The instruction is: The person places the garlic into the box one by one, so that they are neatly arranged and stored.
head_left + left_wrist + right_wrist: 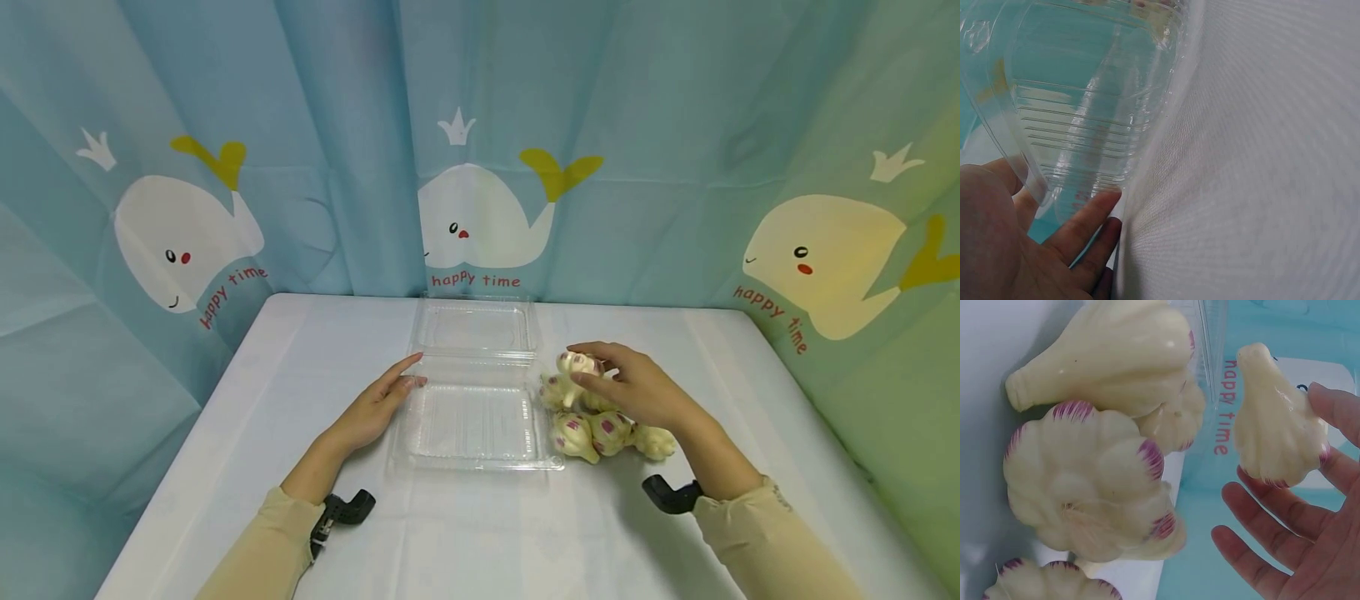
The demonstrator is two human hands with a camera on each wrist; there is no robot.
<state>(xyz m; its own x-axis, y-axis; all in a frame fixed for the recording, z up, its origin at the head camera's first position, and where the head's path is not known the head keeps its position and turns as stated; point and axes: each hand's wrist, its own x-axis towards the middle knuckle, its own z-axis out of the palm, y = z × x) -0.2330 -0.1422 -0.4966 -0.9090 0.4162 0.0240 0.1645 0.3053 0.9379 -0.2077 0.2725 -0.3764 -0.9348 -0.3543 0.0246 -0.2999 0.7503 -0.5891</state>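
My right hand (633, 385) pinches a white garlic bulb (1282, 422) with purple streaks between thumb and fingers, its neck pointing away from the palm in the right wrist view. That bulb is lifted over several other garlic bulbs (576, 435) lying on the table. Left of them lies a clear plastic clamshell box (517, 460), its lid (480, 353) folded back flat. My left hand (372, 410) rests at the box's left side. In the left wrist view, its extended fingers (1088, 225) touch the ribbed plastic wall near the rim.
A white cloth covers the table (480, 542). Behind it hangs a blue curtain (637, 242) printed with whales, close to the far edge. Black camera mounts (348, 507) sit on both wrists. The garlic pile stands right against the box's right side.
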